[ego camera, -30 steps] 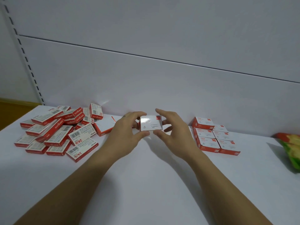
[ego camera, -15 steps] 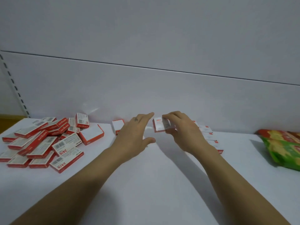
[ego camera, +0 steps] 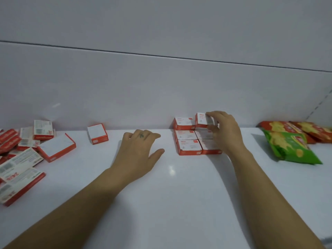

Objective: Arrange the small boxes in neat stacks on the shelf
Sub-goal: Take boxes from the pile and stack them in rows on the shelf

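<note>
Pinching a box (ego camera: 202, 120) in the right hand (ego camera: 224, 130), atop the back right of the stack (ego camera: 187, 144). Left hand (ego camera: 138, 150) loose, empty, over the shelf (ego camera: 179, 194). Further left, lone box (ego camera: 98, 133), then pile (ego camera: 21, 151); far right, snack bags (ego camera: 287, 142).

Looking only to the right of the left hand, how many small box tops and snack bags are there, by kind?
Small box tops: 6 (one in the right hand)
Green snack bags: 1
Red snack bags: 2
Total: 9

Open lane down shelf (ego camera: 179, 203) middle; loose box pile (ego camera: 23, 159) blocks left, stacked boxes (ego camera: 187, 147) mid-right, snack bags (ego camera: 287, 146) far right, lone box (ego camera: 98, 133) at back.
</note>
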Motion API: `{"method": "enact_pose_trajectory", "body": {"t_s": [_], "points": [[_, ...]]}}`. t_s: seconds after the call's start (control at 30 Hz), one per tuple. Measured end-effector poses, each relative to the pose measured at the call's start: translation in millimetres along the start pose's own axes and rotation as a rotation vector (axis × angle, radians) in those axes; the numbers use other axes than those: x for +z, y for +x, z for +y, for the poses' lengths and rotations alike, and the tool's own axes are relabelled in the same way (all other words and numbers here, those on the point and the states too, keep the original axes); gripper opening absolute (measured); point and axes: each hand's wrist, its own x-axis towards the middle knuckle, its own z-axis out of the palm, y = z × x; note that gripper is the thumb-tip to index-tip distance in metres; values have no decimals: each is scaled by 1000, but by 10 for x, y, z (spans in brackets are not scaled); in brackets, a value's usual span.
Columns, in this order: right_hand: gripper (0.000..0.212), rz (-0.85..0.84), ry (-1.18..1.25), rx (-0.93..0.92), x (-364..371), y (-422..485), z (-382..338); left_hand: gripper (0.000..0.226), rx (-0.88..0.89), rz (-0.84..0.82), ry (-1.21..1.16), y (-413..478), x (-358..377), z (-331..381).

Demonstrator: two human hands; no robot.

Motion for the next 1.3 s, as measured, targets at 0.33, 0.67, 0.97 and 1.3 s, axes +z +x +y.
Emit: {"method": "enact_pose_trajectory", "body": {"t_s": [0.33, 0.67, 0.97, 1.3], "points": [[37, -77, -10, 40, 133, 56, 139, 47, 92, -81, -2, -10, 93, 89], [27, -66, 30, 97, 164, 63, 35, 50, 67, -100, -34, -28, 69, 76], [57, -130, -139, 64, 25, -45, -223, 49, 18, -110, 6, -13, 40, 28], [65, -228, -113, -271, 53, -249, -1094, 48, -149, -37, 110, -21, -314, -256]]}}
